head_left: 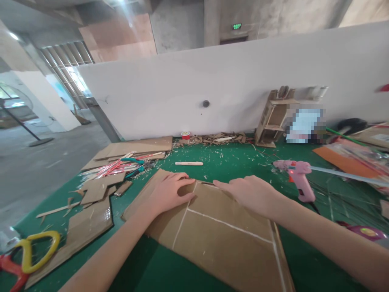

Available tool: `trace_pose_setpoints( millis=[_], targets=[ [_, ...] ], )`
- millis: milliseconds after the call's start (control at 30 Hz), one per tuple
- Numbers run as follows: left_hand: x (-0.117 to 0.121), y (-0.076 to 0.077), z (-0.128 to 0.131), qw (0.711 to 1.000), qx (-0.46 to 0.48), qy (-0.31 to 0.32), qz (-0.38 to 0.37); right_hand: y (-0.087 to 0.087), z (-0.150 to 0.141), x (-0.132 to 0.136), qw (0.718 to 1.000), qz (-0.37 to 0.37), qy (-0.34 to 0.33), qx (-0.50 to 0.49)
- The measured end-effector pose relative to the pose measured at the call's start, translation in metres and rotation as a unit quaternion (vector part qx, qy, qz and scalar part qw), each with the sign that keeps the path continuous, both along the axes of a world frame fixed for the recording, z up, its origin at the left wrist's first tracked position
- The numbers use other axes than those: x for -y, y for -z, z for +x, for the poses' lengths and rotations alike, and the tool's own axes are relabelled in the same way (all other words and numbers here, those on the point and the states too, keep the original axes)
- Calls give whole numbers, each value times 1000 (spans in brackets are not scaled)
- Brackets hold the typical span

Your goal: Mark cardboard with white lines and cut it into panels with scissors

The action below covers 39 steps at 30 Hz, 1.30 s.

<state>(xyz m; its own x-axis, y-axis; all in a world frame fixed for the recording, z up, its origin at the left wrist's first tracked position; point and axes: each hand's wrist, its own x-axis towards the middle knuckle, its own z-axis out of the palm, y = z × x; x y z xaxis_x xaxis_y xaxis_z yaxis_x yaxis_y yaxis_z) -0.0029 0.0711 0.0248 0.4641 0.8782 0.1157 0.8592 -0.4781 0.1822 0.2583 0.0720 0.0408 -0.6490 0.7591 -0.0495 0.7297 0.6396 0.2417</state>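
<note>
A brown cardboard sheet [225, 243] marked with white lines lies at an angle in front of me on the green tabletop. My left hand [170, 192] rests on its upper left part, fingers and thumb spread over the surface. At the far edge is my right hand [246, 192], index finger stretched along the rim and the other fingers curled over the edge, partly hidden. Just beyond the sheet lies a pale marker pen [189, 164], touched by neither hand.
A pink glue gun [299, 178] stands at right, its light on. Scissors [39, 251] and cardboard scraps [88, 221] lie at left, near pliers [133, 168]. Behind are a cardboard structure [273, 117], a red tub [185, 135] and a white partition [170, 93].
</note>
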Motion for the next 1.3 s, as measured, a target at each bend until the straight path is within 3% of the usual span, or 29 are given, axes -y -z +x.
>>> trace_pose_setpoints(
  millis=[367, 767, 933, 1100, 1300],
  targets=[
    [-1, 1, 1, 1000, 3, 24, 3, 2, -8, 5, 999, 19, -45, 19],
    [0, -2, 0, 1000, 8, 24, -5, -9, -19, 0, 996, -42, 53, 50],
    [1, -1, 0, 1000, 8, 21, -4, -2, -24, 0, 995, -32, 86, 39],
    [-1, 1, 0, 1000, 13, 11, -6, 9, -21, 6, 996, -28, 84, 5],
    [-3, 4, -2, 1000, 16, 11, -6, 4, -18, 6, 996, -39, 84, 15]
  ],
)
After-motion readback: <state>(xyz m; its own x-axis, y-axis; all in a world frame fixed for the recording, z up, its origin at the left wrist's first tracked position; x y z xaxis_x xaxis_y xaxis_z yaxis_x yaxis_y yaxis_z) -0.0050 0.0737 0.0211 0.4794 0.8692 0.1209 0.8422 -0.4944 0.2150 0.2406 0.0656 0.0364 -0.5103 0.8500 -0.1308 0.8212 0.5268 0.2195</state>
